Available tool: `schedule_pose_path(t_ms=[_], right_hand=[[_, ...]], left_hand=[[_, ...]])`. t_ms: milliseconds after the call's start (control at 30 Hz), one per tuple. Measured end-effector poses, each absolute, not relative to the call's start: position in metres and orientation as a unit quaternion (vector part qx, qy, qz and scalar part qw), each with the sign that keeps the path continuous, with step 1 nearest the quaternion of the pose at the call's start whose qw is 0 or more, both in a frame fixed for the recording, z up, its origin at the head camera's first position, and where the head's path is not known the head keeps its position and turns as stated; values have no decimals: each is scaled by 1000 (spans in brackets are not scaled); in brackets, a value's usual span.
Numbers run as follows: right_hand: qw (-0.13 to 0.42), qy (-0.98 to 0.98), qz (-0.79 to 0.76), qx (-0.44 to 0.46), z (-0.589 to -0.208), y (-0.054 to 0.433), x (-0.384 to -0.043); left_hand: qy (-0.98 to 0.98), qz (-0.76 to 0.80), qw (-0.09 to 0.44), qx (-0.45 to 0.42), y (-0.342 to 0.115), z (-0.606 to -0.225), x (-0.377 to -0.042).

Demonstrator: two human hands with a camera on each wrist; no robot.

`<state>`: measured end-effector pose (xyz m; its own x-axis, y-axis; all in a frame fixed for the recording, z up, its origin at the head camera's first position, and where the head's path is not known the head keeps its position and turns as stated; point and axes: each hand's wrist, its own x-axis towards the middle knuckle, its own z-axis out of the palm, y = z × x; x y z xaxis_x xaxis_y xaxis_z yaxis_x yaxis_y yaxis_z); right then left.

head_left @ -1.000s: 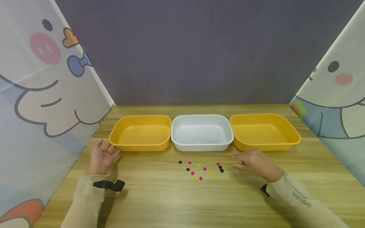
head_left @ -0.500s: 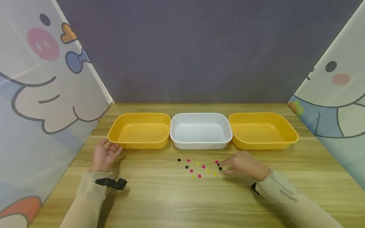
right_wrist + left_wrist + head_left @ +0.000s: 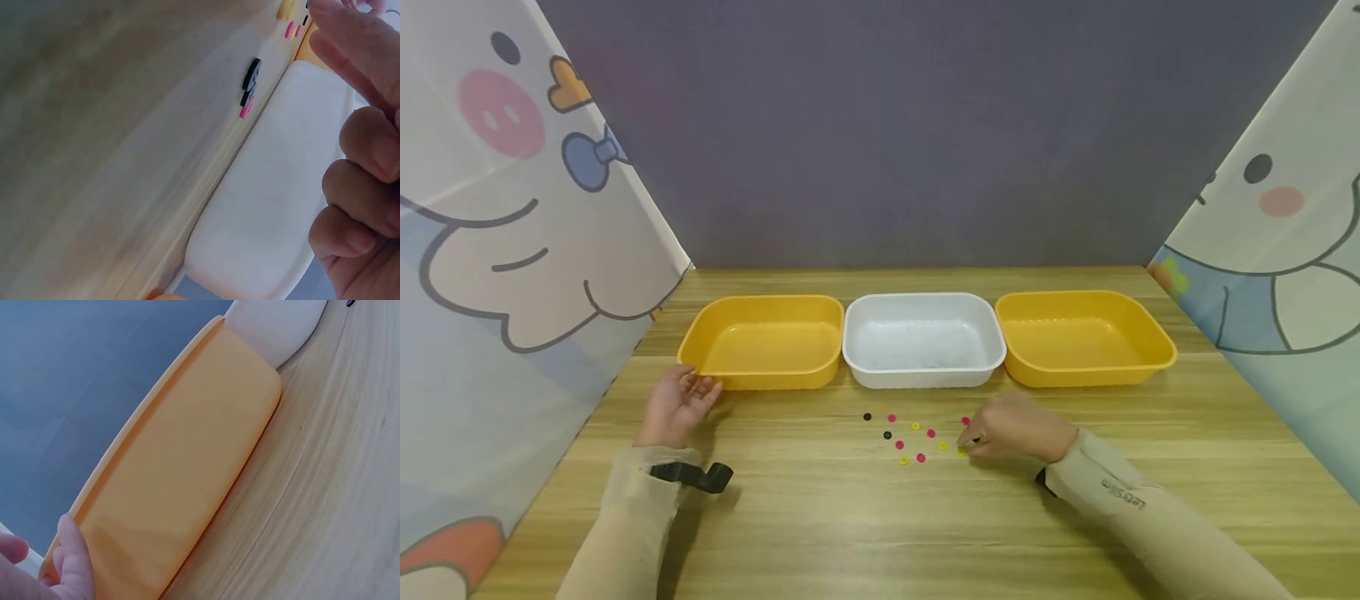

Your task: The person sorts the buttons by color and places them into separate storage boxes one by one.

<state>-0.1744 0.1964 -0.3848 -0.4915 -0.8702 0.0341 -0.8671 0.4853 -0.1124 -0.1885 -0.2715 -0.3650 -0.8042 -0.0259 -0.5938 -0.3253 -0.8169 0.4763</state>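
Note:
My left hand [image 3: 675, 407] reaches the near left corner of the left yellow tray [image 3: 790, 379]. In the left wrist view a finger [image 3: 74, 550] lies along the tray's outer wall, its tip at the rim. My right hand [image 3: 1018, 427] is low over the right end of a scatter of small buttons. Its thumb and index finger stretch forward with a gap between them, while the other fingers [image 3: 359, 194] are curled. A black button [image 3: 976, 439] shows in that gap, and a yellow button [image 3: 960, 452] lies by the thumb tip. Two black buttons [image 3: 252, 75] sit close together in the right wrist view.
Several black, pink and yellow buttons lie on the wooden table [image 3: 850, 517], including a pink button [image 3: 921, 457]. A white tray [image 3: 925, 379] stands between the left tray and the right yellow tray [image 3: 1090, 377]. A grey panel [image 3: 925, 142] closes off the back.
My right hand has moved left and in over the right end of the buttons. The left hand has come up against the left tray's corner. The view has shifted slightly.

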Motion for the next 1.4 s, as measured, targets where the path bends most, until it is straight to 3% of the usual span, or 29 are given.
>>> schedule_pose_path(t_ms=[467,1200,1400], right_hand=[[11,850,-53,-523,-386,185,-175],[31,861,10,-507,-381,174,-175],[66,872,9,-485,-379,170,-176]], left_hand=[[360,885,41,-294,-267,-368,-193],[357,893,41,-272,-271,-371,-191],[359,895,48,-260,-272,-374,-191]])
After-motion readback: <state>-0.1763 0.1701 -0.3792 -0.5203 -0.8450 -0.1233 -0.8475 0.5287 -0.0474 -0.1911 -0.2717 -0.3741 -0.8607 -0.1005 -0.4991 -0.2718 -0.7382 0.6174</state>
